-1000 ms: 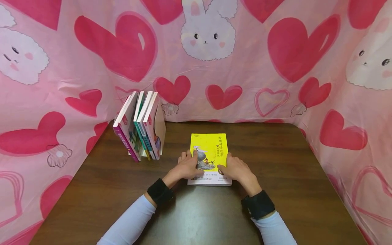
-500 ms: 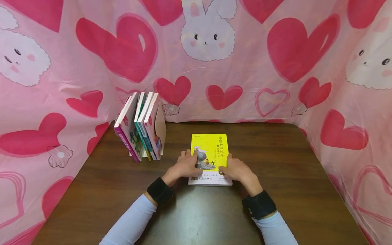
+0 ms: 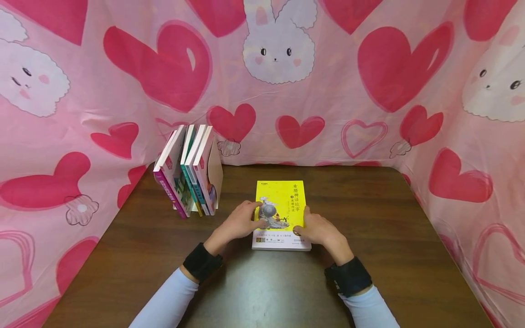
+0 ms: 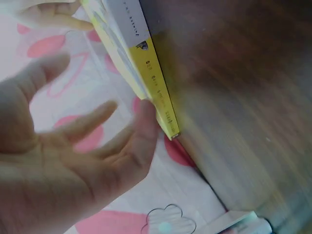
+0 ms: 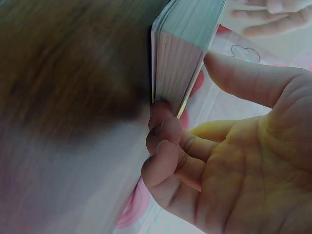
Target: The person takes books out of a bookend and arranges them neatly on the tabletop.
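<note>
You have one yellow book (image 3: 281,207) lying flat on one dark wooden table (image 3: 369,255). To the left of the yellow book and farther back, you have one row of upright books (image 3: 186,171); count there reads five spines, though the leftmost pair sits tight and is hard to separate. One white bookend (image 3: 215,171) stands on that row's side nearest the yellow book. Two hands: left hand (image 3: 238,223), right hand (image 3: 320,230), one at each long edge of the yellow book.

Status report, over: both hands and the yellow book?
Left hand open, fingers touching the yellow book spine edge. Right hand gripping its page edge. Book flat on table. Nothing in the way.
</note>
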Motion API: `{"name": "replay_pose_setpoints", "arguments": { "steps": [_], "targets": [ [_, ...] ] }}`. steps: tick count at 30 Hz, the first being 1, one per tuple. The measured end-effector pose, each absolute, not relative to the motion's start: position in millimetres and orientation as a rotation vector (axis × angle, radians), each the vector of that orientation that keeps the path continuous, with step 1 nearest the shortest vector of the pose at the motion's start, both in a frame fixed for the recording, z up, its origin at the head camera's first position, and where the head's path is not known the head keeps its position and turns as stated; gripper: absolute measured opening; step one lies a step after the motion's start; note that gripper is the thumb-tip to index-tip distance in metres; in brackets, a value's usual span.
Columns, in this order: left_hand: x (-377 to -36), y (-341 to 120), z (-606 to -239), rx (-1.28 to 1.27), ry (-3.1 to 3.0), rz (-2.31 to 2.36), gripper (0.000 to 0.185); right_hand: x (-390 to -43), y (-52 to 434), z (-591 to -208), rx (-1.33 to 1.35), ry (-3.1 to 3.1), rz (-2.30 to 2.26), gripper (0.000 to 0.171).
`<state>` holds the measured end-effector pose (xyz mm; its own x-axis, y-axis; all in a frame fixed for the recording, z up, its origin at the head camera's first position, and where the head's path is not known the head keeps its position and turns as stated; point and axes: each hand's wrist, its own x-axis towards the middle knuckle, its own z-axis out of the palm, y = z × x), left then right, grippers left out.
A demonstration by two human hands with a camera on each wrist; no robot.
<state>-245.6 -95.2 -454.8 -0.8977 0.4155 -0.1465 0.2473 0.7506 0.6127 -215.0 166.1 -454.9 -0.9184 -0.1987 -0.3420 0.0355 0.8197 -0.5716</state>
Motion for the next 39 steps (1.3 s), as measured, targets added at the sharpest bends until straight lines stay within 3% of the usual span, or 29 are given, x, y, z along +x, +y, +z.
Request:
{"name": "replay_pose_setpoints", "arguments": {
  "steps": [4,16,39],
  "targets": [
    [-239,-104,-450,0.486,2.754,1.083,0.054,-216,166,-453,-0.122,2.619,-0.791,0.086],
    [-208,-143,-442,0.463,2.808,1.414,0.033,-215,165,-451,-0.133,2.618,-0.811,0.080],
    [-191,-231,-439,0.054,3.004,1.342,0.028,-215,165,-456,-0.134,2.591,-0.807,0.081]
  ]
}}
